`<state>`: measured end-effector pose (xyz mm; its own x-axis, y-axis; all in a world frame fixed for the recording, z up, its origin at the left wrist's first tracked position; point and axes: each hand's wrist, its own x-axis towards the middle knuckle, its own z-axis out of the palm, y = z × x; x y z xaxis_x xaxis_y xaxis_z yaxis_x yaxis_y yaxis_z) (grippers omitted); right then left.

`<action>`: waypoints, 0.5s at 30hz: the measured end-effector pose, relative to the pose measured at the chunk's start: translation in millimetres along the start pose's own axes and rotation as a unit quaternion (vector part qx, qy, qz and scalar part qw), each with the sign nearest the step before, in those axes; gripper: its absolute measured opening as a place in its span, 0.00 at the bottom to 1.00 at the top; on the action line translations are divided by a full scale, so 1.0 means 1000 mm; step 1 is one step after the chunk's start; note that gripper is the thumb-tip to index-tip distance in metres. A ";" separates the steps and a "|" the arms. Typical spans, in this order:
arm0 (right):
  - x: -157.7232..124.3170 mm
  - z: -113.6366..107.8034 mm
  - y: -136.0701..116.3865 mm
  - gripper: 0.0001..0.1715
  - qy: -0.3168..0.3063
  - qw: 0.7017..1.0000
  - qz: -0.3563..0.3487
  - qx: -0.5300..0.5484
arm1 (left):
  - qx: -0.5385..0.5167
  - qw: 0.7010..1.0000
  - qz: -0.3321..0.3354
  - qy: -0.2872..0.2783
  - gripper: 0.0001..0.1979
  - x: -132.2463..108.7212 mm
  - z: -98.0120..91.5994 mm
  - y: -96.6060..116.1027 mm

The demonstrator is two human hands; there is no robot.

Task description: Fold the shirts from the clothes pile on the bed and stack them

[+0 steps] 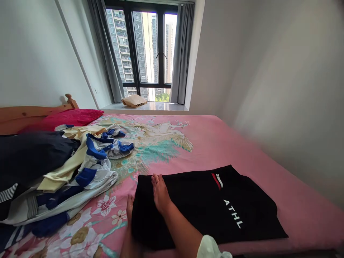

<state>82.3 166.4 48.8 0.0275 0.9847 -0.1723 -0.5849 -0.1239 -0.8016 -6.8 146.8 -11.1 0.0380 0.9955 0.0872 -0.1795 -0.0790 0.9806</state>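
Observation:
A black shirt (199, 204) with white "ATHL" lettering and a small red and white mark lies folded on the near part of the bed. My right hand (161, 195) rests edge-down on the cloth near its left end, fingers stretched out. Along the shirt's left edge, my left hand (129, 209) stands upright with straight fingers; part of it is hidden by the fabric. Neither hand grips the cloth.
To the left, a loose pile of clothes (88, 172) in white, blue, cream and black covers the bed. A red pillow (77, 116) lies by the wooden headboard (24, 113). A folded beige cloth (134, 101) sits on the window sill. Beneath everything is a pink floral sheet (209, 143).

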 end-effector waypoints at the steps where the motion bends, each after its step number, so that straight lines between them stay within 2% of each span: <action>1: -0.004 0.004 0.006 0.40 -0.007 1.000 -0.006 -0.023 | -0.056 0.998 -0.005 -0.005 0.35 -0.002 -0.014 -0.002; 3: -0.011 0.003 0.019 0.38 -0.008 0.993 -0.055 -0.100 | -0.162 0.986 -0.020 -0.022 0.34 -0.002 -0.037 -0.006; 5: -0.018 -0.005 0.033 0.36 -0.004 0.970 -0.119 -0.211 | -0.240 0.969 -0.034 -0.046 0.31 0.003 -0.050 -0.010; 8: -0.028 -0.014 0.049 0.33 -0.024 0.913 -0.173 -0.368 | -0.329 0.939 -0.052 -0.085 0.28 0.010 -0.054 -0.015; 11: -0.035 -0.014 0.056 0.32 -0.050 0.874 -0.200 -0.441 | -0.384 0.911 -0.080 -0.125 0.31 0.008 -0.048 -0.013; 13: -0.035 -0.012 0.054 0.31 -0.054 0.873 -0.200 -0.442 | -0.420 0.889 -0.127 -0.130 0.36 0.006 -0.041 -0.006; 15: -0.032 -0.013 0.043 0.32 -0.044 0.902 -0.175 -0.392 | -0.421 0.889 -0.163 -0.078 0.39 0.009 -0.027 0.009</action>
<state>66.6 128.0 12.2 0.0154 0.9820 0.1883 0.2005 0.1815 -0.9627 -34.3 156.5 -6.7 0.3473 0.9335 -0.0891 -0.8032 0.3451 0.4855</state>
